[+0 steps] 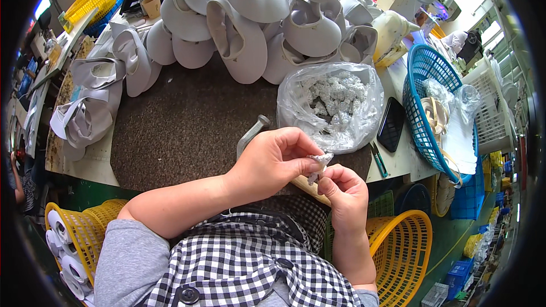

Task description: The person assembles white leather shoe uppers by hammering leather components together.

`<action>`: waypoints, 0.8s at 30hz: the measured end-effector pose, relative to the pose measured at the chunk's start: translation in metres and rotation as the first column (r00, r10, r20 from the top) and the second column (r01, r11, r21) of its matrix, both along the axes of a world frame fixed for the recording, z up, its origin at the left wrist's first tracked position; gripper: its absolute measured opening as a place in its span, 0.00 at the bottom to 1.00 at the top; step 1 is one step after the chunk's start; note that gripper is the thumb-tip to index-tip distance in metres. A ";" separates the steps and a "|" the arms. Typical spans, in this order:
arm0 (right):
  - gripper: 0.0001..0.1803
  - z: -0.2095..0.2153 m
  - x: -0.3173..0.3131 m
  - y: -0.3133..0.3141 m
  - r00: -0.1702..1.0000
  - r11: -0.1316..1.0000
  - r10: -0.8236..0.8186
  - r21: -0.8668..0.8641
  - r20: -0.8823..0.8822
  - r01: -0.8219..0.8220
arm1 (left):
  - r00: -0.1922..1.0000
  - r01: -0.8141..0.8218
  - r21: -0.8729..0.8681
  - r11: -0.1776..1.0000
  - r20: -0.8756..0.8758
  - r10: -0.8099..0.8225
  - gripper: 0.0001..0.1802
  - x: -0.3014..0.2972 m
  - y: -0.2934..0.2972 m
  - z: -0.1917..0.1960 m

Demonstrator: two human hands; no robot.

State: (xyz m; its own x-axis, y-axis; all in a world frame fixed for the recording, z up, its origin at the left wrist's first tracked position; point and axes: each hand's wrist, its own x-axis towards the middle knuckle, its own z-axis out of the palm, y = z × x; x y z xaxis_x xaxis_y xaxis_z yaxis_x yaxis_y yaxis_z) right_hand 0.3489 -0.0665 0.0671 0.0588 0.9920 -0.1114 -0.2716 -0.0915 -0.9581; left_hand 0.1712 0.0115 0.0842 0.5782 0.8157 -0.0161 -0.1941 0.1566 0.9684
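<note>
Small silvery piece held in both hands: surrounding edges and room

The silvery piece (321,162) is positioned above the near right part of the dark mat (170,131), in front of the plastic bag (293,111). The left hand (267,159) pinches its upper end between thumb and fingers. The right hand (347,193) has its thumb and forefinger closed on the lower end. Both hands meet at the piece

A curved metal tool head (253,132) lies just beyond the left hand; a wooden handle (311,189) shows below the fingers. The bag, its mouth wide open and filled with silvery lumps (341,94), borders the hands on the far side

The widest exposed span of mat runs left of the tool head, bounded by the near edge of the desk (94,162) and, at the far side, by piled white shoe uppers (247,57). To the right, room is narrower: green-handled snips (379,161) lie near the front edge, a black phone (391,125) sits beside the bag, and a blue basket (418,116) stands at the desk's right side
</note>
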 end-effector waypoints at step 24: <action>0.08 -0.009 0.000 0.002 0.996 0.999 -0.034 0.002 0.082 0.034 | 0.982 0.033 0.167 0.985 -0.191 -0.001 0.10 0.005 0.003 -0.007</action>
State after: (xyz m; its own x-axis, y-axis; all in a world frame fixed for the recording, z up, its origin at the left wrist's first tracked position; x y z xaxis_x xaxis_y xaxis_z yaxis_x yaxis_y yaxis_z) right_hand 0.3488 -0.0640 0.0579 0.1014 0.9894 -0.1037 -0.1950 -0.0825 -0.9773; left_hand 0.1761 0.0146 0.0769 0.5917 0.8061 0.0097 -0.0029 -0.0100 0.9999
